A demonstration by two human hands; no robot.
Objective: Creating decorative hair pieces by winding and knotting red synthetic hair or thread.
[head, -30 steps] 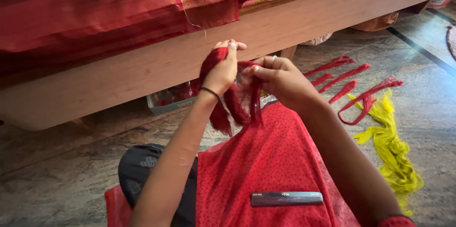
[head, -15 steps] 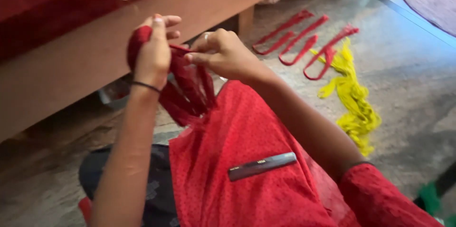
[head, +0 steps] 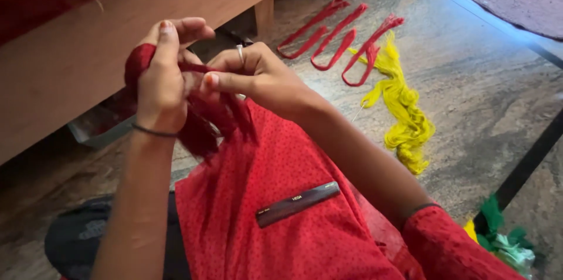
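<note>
Both hands (head: 205,77) grip dark red thread (head: 202,119).

dark red thread bundle (head: 202,119), red dotted cloth (head: 275,168), yellow yarn (head: 404,110), black comb (head: 298,204), red loops (head: 340,39).

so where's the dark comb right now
In the head view the dark comb lies on the red cloth over the person's lap, low in the middle, below the right hand and left of the right forearm.

Red dotted sleeve (head: 451,245), black wristband (head: 153,131), ring (head: 240,52), perhaps silver
</note>
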